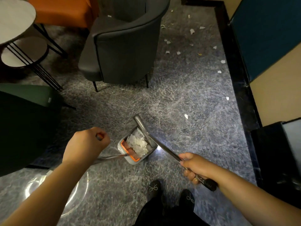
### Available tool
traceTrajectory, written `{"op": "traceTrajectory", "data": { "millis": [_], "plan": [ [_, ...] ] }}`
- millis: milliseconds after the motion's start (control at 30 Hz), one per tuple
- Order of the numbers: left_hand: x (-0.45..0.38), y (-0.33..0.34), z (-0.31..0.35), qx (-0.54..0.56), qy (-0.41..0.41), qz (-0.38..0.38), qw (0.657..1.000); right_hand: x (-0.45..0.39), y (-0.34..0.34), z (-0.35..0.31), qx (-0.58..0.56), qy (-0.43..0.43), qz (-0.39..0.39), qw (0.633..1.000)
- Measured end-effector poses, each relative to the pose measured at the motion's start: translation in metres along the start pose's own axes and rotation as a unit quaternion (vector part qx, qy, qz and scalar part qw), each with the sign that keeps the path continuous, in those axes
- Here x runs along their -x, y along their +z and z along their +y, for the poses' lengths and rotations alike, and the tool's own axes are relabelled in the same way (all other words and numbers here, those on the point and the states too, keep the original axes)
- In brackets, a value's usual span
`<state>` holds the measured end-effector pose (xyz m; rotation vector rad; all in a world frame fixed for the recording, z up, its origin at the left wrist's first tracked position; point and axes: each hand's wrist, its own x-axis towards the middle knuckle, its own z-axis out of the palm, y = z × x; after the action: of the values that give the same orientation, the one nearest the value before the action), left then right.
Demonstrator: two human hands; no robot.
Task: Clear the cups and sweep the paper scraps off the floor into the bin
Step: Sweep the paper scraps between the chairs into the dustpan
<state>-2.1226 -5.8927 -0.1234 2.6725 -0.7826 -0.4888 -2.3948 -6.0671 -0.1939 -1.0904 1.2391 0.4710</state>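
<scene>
My left hand (86, 142) grips the dustpan handle (112, 157); the dustpan (138, 147) holds a pile of scraps. My right hand (194, 167) clasps the broom shaft (166, 150). Loose paper scraps (192, 31) remain on the floor (187, 88) beyond. Sweeping looks partly done; no cups visible.

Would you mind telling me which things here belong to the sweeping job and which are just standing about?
Job: dustpan holding scraps, gripped by left hand; broom in right hand; loose paper scraps on floor.
Standing about: grey chair, round side table, orange seat.
</scene>
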Motion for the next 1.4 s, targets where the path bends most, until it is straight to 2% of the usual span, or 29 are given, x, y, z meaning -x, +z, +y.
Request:
{"op": "traceTrajectory", "data": {
  "millis": [267, 400, 533, 934, 1167, 1400],
  "plan": [
    [-0.019, 0.009, 0.049, 0.065, 0.021, 0.028, 0.997, 0.016, -0.051, -0.005, -0.071, -0.044, 0.075, 0.994],
    [-0.034, 0.018, 0.084, 0.074, 0.039, 0.014, 0.996, 0.015, -0.086, -0.007, -0.126, -0.041, 0.107, 0.985],
    [-0.061, 0.031, 0.124, 0.06, 0.067, 0.003, 0.996, 0.006, -0.13, -0.014, -0.161, -0.039, 0.129, 0.978],
    [-0.162, 0.09, 0.281, -0.045, 0.142, -0.068, 0.987, -0.08, -0.292, -0.066, -0.136, 0.003, 0.15, 0.979],
    [-0.22, 0.129, 0.376, -0.121, 0.151, -0.095, 0.976, -0.127, -0.36, -0.109, -0.041, 0.037, 0.127, 0.99],
    [-0.257, 0.135, 0.391, -0.134, 0.123, -0.094, 0.979, -0.145, -0.362, -0.127, 0.156, 0.049, 0.043, 0.986]
  ]
}}
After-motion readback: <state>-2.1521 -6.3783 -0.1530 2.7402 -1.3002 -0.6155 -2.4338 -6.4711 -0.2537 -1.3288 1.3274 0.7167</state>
